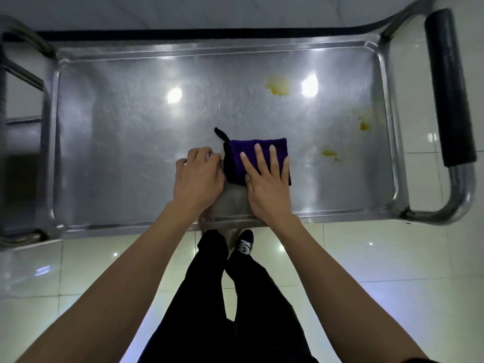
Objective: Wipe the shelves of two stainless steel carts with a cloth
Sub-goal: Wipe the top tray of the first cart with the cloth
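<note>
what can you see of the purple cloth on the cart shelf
The cloth is a dark purple, towel-like fabric folded into a compact rectangle, with a black edge on its left side and a thin black loop sticking out at its upper left corner. It lies flat on the steel top shelf, near the front edge. The right hand rests on it with straight, spread fingers. The left hand is at its left edge, fingers curled; whether it pinches the cloth is unclear.

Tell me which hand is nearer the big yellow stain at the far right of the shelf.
Right. The right hand lies flat on the purple cloth, below-left of the yellow stain. The left hand rests beside the cloth's left edge, farther away.
</note>
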A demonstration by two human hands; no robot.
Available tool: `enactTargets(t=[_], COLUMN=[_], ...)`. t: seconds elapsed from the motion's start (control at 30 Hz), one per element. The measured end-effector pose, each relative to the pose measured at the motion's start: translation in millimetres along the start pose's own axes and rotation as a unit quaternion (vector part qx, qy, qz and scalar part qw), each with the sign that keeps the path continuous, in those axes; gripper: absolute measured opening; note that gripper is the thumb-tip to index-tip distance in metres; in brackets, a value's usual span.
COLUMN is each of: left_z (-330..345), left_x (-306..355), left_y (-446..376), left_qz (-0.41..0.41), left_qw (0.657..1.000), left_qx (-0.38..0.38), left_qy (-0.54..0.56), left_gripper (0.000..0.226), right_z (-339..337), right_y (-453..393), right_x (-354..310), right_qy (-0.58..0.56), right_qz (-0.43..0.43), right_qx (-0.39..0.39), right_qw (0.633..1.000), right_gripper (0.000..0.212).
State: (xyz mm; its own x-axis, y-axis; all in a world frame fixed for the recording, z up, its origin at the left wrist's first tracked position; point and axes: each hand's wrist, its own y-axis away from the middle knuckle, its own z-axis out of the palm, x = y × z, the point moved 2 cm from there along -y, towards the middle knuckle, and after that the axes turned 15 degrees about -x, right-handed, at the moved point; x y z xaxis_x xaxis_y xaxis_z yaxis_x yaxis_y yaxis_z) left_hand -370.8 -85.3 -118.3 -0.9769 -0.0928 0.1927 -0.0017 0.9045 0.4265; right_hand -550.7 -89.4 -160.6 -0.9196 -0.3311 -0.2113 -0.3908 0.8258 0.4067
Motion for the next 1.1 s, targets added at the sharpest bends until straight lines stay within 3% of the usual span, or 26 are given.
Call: enactTargets(t=[0.6,1.1], left_z=[-67.5,-68.3], left_x=[-22.7,28.6], left_y=[-136.9,-164.5], left_qz=[0.053,0.003], left_qw=[0.998,0.999], left_qx=[-0.021,-0.035], left_qy=[0.041,0.013], left_gripper=[0.038,0.048], right_z=[-102.2,-126.7], right_y=[-172.4,-217.5], right_x=[16.1,67.2], right_qy=[0.005,0.043], right_qz=[0.055,-0.027], right_qx=[-0.015,-0.016], right_qw=[0.998,0.999], right_gripper=[0.054,0.057])
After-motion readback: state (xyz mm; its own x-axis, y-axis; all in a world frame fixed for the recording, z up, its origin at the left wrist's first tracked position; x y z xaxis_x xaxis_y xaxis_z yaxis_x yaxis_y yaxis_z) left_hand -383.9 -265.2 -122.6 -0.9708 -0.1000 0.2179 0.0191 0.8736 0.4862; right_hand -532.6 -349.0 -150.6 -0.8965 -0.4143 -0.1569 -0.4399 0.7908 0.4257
